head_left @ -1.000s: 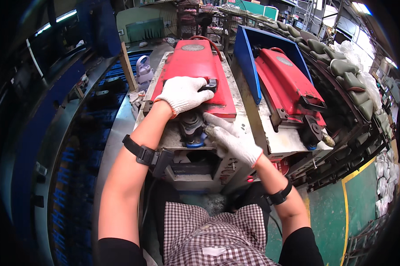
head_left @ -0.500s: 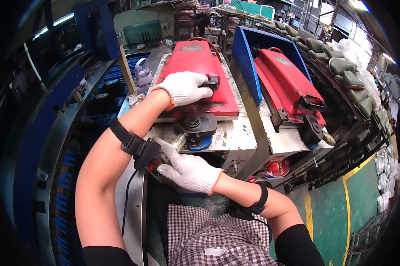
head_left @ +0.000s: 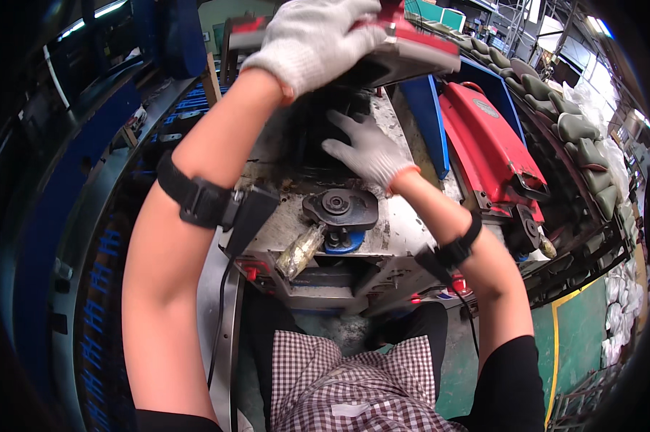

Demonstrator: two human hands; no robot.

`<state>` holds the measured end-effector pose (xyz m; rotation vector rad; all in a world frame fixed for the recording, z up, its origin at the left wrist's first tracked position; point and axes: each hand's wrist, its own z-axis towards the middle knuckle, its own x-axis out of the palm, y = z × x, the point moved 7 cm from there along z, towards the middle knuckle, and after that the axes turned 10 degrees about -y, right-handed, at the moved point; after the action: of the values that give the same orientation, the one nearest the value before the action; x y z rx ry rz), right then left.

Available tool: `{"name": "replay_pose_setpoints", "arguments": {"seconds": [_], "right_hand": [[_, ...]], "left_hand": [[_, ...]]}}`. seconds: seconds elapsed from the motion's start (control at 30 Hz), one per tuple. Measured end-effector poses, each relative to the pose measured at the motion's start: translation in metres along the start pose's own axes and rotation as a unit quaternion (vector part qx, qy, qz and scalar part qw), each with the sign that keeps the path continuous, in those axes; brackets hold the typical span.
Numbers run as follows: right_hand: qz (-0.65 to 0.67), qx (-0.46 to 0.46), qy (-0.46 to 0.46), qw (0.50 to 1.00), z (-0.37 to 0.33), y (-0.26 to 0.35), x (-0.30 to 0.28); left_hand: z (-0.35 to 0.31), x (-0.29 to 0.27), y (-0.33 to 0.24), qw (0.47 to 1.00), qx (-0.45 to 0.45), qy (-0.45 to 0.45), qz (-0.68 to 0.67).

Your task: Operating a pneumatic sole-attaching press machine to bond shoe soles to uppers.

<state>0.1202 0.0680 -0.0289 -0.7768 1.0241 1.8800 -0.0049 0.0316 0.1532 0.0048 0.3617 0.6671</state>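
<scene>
My left hand (head_left: 314,45), in a white knit glove, is closed on the raised red lid (head_left: 418,45) of the nearer machine. The lid's handle is hidden behind my fingers. Below it, my right hand (head_left: 368,150), gloved alike, reaches into the dark cavity (head_left: 307,137) with its fingers apart. Nothing shows in its grasp, and what lies in the cavity is too dark and blurred to make out. At the machine's front sits a black metal latch (head_left: 339,207), with a lever grip (head_left: 299,250) wrapped in clear, yellowish material angling down toward me.
To the right stands a second machine with its red lid (head_left: 487,137) down, behind a blue side panel (head_left: 429,122). Racks of olive-green padded pieces (head_left: 577,126) line the far right. A blue-slatted conveyor (head_left: 105,317) runs along my left. Cabled black straps circle both forearms.
My left hand has swung the red lid up and back. My right hand has left the wrapped lever grip at the front and moved forward into the cavity.
</scene>
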Motion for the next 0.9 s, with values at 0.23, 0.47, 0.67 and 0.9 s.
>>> {"name": "replay_pose_setpoints", "arguments": {"seconds": [0.23, 0.47, 0.67, 0.9], "right_hand": [[-0.058, 0.075, 0.119, 0.988, 0.062, -0.019, 0.082], [0.591, 0.36, 0.006, 0.722, 0.018, -0.063, 0.016], [0.717, 0.17, 0.021, 0.675, -0.075, -0.008, -0.033], [0.729, 0.019, 0.069, 0.681, -0.139, 0.083, -0.049]], "left_hand": [[-0.057, -0.007, 0.018, 0.998, -0.02, -0.024, 0.047], [-0.199, -0.031, 0.053, 0.832, -0.461, 0.008, -0.309], [-0.27, -0.039, 0.013, 0.491, -0.646, -0.145, -0.566], [-0.257, -0.054, -0.07, 0.464, -0.557, -0.179, -0.665]]}}
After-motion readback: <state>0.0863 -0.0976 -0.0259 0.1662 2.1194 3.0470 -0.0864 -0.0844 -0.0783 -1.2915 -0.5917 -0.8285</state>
